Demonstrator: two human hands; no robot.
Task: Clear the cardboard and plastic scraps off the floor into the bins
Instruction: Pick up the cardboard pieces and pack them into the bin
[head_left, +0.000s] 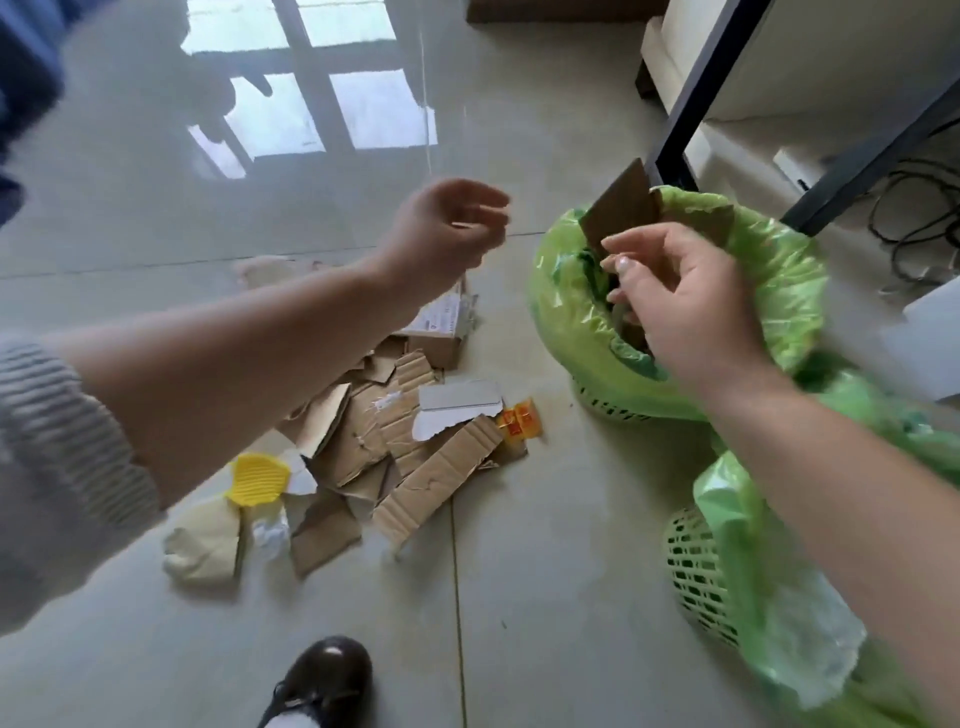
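Note:
My right hand (685, 296) pinches a brown cardboard piece (621, 208) upright over the mouth of the far bin (779, 270), which has a green plastic liner. My left hand (447, 231) hangs above the floor left of that bin, fingers loosely curled and apart, holding nothing. Under my left forearm lies a pile of torn cardboard scraps (395, 447). Around it lie a yellow ridged plastic piece (258, 478), an orange wrapper (519, 421), a white crumpled plastic bit (270, 535) and a pale paper scrap (205, 545). A second green-lined basket bin (696, 571) stands nearer, at the right.
A dark metal table leg (691, 104) rises just behind the far bin, with black cables (914, 208) on the floor to its right. My dark shoe (327, 675) is at the bottom centre. The floor is glossy pale tile (545, 597).

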